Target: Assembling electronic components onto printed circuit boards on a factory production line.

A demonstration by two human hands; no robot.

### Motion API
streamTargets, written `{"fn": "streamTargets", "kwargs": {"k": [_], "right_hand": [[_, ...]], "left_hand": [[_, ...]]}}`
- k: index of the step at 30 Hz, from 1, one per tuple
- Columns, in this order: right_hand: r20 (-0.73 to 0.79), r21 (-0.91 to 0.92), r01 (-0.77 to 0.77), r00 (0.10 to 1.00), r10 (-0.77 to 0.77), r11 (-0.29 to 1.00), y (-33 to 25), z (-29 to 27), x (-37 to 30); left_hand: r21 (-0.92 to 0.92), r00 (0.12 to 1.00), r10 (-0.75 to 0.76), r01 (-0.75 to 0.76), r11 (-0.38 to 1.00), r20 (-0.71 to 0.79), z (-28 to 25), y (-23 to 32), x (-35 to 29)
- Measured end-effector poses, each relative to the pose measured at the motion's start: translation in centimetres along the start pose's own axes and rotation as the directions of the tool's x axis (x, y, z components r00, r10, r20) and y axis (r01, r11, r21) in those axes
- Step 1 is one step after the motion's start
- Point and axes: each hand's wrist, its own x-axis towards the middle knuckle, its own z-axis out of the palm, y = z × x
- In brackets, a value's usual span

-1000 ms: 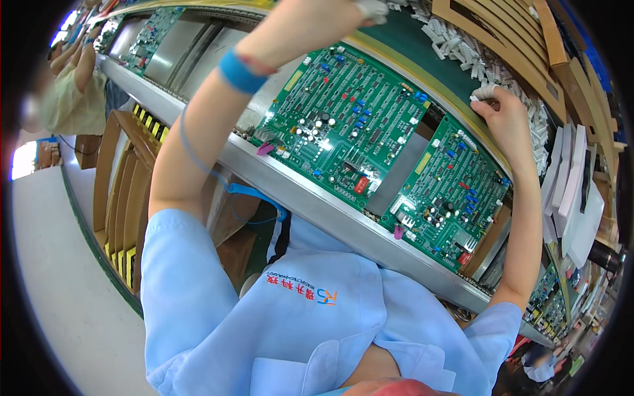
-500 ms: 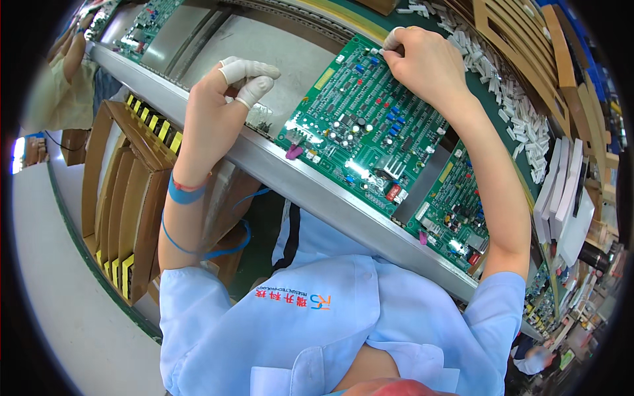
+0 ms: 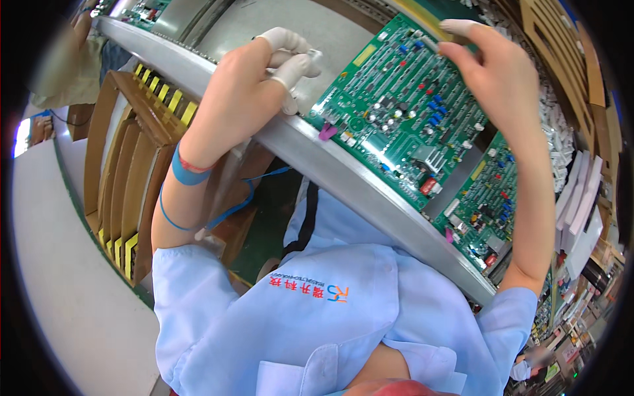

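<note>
A large green circuit board (image 3: 396, 115) lies on the metal rails, crowded with blue, red and black components and a silver heatsink (image 3: 430, 157). Left of it, over the bare metal, is my left hand (image 3: 254, 92), in white finger cots. Its thumb and fingers are closed on a small white part (image 3: 316, 58), whose kind I cannot make out. My right hand (image 3: 498, 72) is at the board's far right corner, index finger and thumb apart, with nothing visible between them. The thumb tip is close to the board's far edge.
A second green board (image 3: 485, 204) sits to the right on the same line. The metal rail (image 3: 356, 178) runs between me and the boards. Cardboard dividers (image 3: 132, 165) stand at left, brown frames and white parts (image 3: 558, 138) at right. A blue wrist cord (image 3: 228, 218) hangs from my left arm.
My view has shifted, so the boards appear farther right. My left hand's fingers have come together around a small white part. My right thumb and index finger have spread apart near the board's corner.
</note>
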Motion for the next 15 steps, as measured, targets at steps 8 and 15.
{"fn": "streamTargets", "kwargs": {"k": [8, 15], "right_hand": [[0.016, 0.229, -0.098, 0.995, 0.097, 0.968, 1.8, -3.1, -5.6], [0.057, 0.256, -0.171, 0.985, 0.162, 0.951, 4.6, -3.7, -8.6]], "left_hand": [[0.517, 0.973, 0.204, -0.228, 0.825, 0.103, 1.2, -0.4, -0.1], [0.661, 0.982, 0.118, -0.185, 0.727, 0.145, 1.4, 1.5, 0.1]]}}
